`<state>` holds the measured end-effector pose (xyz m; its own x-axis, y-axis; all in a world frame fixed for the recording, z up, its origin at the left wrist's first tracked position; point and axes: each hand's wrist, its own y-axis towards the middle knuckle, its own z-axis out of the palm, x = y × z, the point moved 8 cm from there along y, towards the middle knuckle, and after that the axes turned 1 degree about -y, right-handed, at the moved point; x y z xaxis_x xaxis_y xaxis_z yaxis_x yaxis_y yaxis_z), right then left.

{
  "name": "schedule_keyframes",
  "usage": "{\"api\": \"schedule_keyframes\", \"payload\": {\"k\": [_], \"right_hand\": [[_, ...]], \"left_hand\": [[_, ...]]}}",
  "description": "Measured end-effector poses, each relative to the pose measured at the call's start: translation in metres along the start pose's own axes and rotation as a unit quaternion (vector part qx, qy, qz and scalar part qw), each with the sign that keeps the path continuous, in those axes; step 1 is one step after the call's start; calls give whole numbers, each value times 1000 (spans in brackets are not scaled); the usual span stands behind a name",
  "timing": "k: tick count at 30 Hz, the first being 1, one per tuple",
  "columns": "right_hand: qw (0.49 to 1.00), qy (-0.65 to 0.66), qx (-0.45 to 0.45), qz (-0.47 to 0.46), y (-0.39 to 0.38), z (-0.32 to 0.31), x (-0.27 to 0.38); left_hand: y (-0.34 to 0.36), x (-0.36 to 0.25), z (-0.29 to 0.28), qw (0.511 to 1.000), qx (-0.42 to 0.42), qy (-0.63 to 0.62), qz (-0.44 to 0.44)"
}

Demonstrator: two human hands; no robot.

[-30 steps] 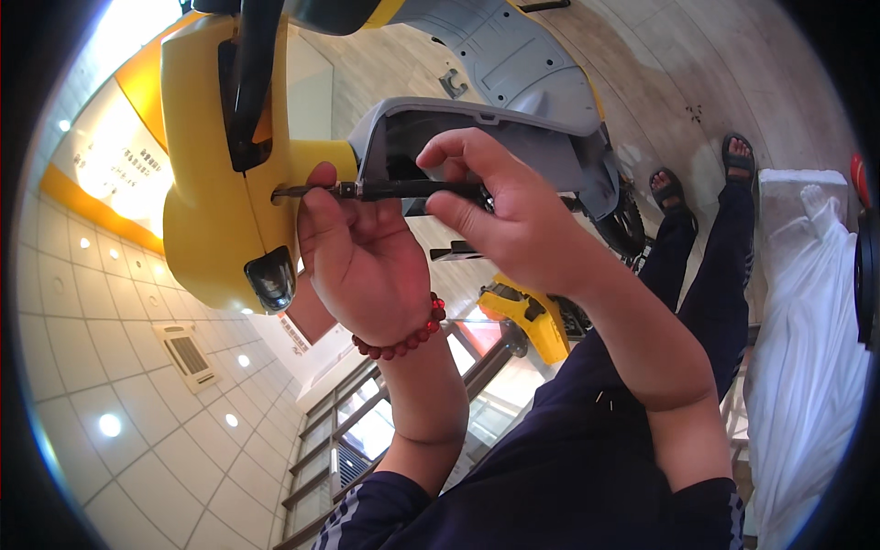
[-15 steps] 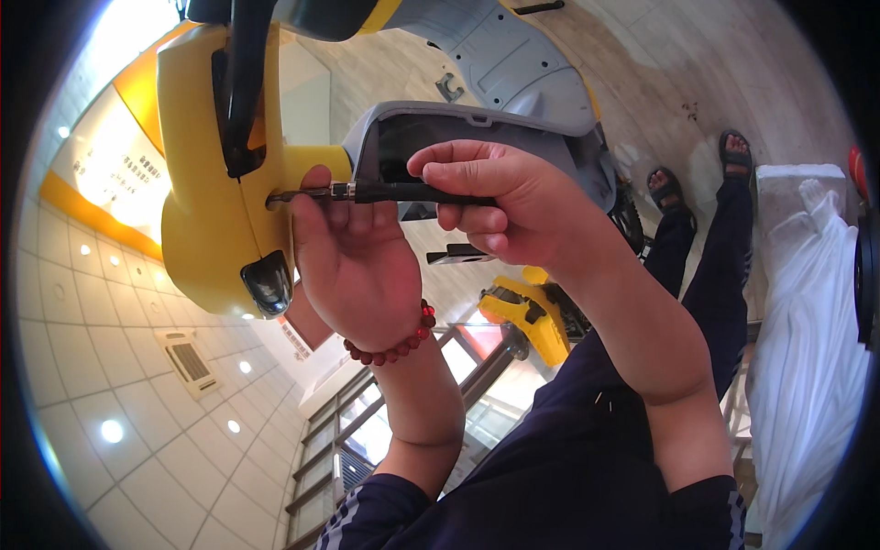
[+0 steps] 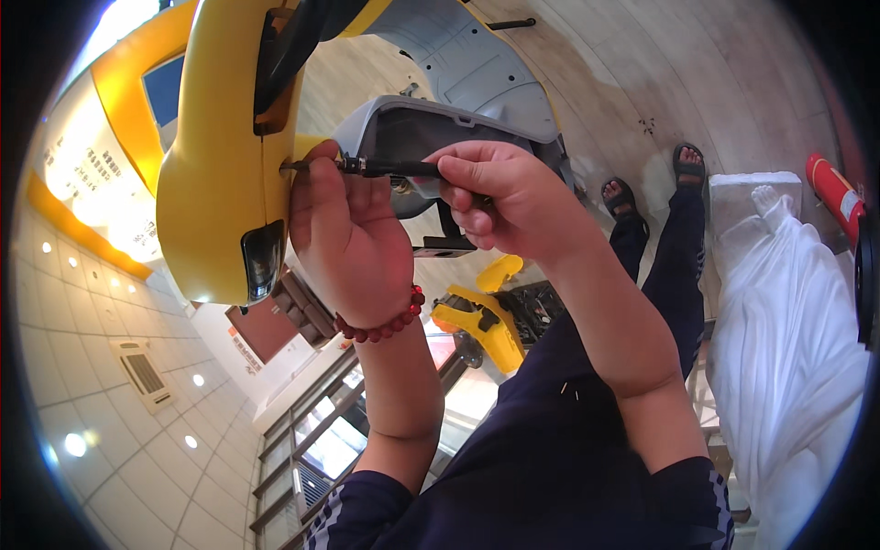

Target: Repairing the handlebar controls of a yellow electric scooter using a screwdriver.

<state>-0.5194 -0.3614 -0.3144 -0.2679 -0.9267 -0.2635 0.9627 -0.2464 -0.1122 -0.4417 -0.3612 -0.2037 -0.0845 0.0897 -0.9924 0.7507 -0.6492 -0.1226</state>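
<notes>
A screwdriver [image 3: 403, 169] with a dark handle and a slim metal bit lies nearly level across both hands. Its tip meets a small hole at the edge of a yellow scooter cover [image 3: 211, 174]. My left hand [image 3: 353, 238], wearing a red bead bracelet, is closed round the bit near the tip, thumb in front and fingers behind. My right hand [image 3: 518, 197] grips the rear of the handle with thumb and curled fingers. Beyond the hands is a grey scooter panel [image 3: 449, 117] with an open recess. A black handlebar part [image 3: 298, 55] runs over the yellow cover.
Another yellow scooter body [image 3: 495, 330] stands below my right forearm. At the right are a white draped statue [image 3: 788, 339] and a red fire extinguisher [image 3: 834, 194]. My sandalled feet rest on the wood-look floor [image 3: 733, 92].
The view has shifted, so the surroundings sit further left and the fire extinguisher shows more fully. Both hands keep the screwdriver against the hole; my right fingers have curled further round the handle.
</notes>
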Motion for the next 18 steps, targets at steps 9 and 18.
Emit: {"api": "schedule_keyframes", "payload": {"k": [9, 18], "right_hand": [[946, -242, -70, -203, 2, 10, 11], [966, -212, -42, -140, 11, 0, 10]], "left_hand": [[1, 1, -10, 1000, -20, -6, 19], [1, -2, 3, 1000, 2, -23, -8]]}}
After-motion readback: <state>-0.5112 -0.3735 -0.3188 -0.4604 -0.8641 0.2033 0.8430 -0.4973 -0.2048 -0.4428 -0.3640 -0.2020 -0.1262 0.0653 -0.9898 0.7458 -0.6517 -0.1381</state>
